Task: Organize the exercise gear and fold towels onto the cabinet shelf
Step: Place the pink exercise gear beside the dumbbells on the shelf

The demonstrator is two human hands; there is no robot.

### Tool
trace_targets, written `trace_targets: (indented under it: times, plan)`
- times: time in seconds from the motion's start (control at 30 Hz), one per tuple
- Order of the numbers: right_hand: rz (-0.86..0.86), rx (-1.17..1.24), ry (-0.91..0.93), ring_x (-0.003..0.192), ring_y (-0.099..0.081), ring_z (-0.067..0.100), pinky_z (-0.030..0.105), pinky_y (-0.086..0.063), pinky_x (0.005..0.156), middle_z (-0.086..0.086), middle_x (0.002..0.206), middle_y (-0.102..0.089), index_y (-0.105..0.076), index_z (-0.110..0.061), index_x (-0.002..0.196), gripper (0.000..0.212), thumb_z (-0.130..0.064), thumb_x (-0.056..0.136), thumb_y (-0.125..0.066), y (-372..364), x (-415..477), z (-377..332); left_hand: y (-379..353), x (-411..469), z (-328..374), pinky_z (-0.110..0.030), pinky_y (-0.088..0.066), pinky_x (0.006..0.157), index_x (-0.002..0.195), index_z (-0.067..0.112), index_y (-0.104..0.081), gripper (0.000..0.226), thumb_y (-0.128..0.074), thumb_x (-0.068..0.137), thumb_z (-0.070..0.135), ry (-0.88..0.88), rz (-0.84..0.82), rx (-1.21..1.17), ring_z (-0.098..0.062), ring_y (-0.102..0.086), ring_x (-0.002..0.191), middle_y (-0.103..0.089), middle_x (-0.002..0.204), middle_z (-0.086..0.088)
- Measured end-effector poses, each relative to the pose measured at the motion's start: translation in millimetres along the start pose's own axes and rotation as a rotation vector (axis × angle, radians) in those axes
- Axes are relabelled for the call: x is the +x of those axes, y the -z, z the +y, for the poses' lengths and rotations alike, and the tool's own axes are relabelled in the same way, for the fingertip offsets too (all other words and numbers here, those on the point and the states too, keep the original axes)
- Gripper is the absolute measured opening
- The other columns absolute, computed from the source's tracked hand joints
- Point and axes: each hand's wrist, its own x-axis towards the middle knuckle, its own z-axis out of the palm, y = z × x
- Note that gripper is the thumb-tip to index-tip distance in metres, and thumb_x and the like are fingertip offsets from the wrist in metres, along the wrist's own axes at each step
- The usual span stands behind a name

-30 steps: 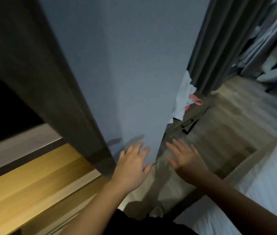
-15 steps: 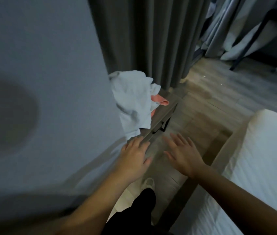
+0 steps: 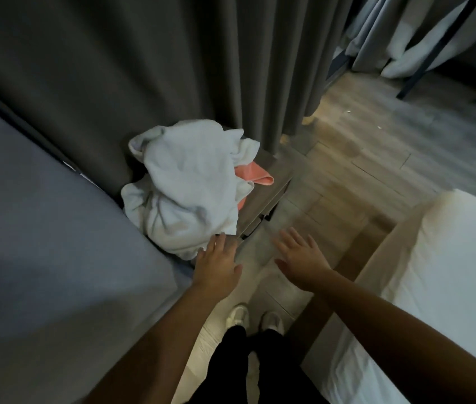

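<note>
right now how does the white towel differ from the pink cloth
The white towel is a big heap; the pink cloth shows only a small fold. The white towel lies on top, the pink cloth mostly under it. The white towel spills over the table edge; the pink cloth does not. Both are unfolded.

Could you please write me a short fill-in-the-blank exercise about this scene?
1. The white towel lies crumpled on a grey ____.
2. The cloth peeking from under it is ____.
3. The left hand and right hand both hold ____.
4. The hand nearer the towel is the ____ one.
Missing words: table; pink; nothing; left.
</note>
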Motion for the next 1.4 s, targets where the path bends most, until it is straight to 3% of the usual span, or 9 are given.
trace_targets:
  times: [0.23,0.43,0.6,0.77,0.97,1.4]
  plan:
    - [-0.129,-0.061,0.143,0.150,0.010,0.026,0.057,0.001,0.117,-0.002,0.164,0.007,-0.002,-0.036,0.155,0.062,-0.047,0.102,-0.032,-61.5,91.7,38.9,-69.3,76.6,-10.2,-0.047,-0.016,0.119,0.155,0.021,-0.011,0.066,-0.039,0.100,0.045,0.064,-0.057,0.108,-0.030,-0.002,0.150,-0.001,0.164,-0.010]
    - [-0.137,-0.126,0.230,0.150,0.010,0.029,0.058,0.003,0.116,0.003,0.164,0.009,-0.002,-0.031,0.156,0.064,-0.047,0.102,-0.034,-123.8,170.7,61.8,-135.4,136.0,-34.5,-0.048,-0.010,0.120,0.156,0.019,-0.007,0.068,-0.035,0.100,0.047,0.105,-0.025,0.219,-0.027,0.001,0.150,0.005,0.164,-0.010]
    - [-0.126,-0.141,0.278,0.150,0.010,0.031,0.059,-0.001,0.117,0.005,0.163,0.014,0.006,-0.030,0.155,0.069,-0.047,0.102,-0.035,-147.8,209.0,69.7,-173.9,150.4,-64.5,-0.048,-0.014,0.118,0.156,0.022,-0.017,0.071,-0.046,0.095,0.045,0.130,0.019,0.203,-0.021,-0.011,0.150,-0.009,0.164,-0.004]
    - [-0.160,-0.161,0.271,0.150,0.012,0.030,0.059,0.000,0.118,0.007,0.164,0.010,0.008,-0.025,0.155,0.072,-0.048,0.102,-0.034,-163.0,228.9,65.5,-189.6,146.9,-81.4,-0.053,-0.031,0.109,0.145,0.013,-0.045,0.076,-0.072,0.078,0.038,0.018,0.195,0.235,-0.028,-0.037,0.141,-0.037,0.154,-0.011]
    - [-0.198,-0.204,0.259,0.150,0.012,0.029,0.061,0.001,0.118,0.004,0.164,0.010,0.010,-0.025,0.155,0.075,-0.046,0.102,-0.037,-176.0,239.6,71.2,-194.3,146.4,-80.8,-0.055,-0.026,0.112,0.148,0.015,-0.040,0.078,-0.067,0.081,0.043,0.033,0.204,0.281,-0.026,-0.030,0.145,-0.031,0.157,-0.011]
    - [-0.135,-0.213,0.284,0.151,-0.003,0.023,0.054,-0.003,0.119,0.002,0.165,-0.003,-0.006,-0.019,0.157,0.063,-0.040,0.103,-0.033,-183.0,252.4,76.5,-204.7,145.8,-87.1,-0.055,-0.026,0.112,0.150,0.016,-0.035,0.077,-0.063,0.082,0.041,0.029,0.273,0.272,-0.021,-0.025,0.146,-0.025,0.160,-0.007]
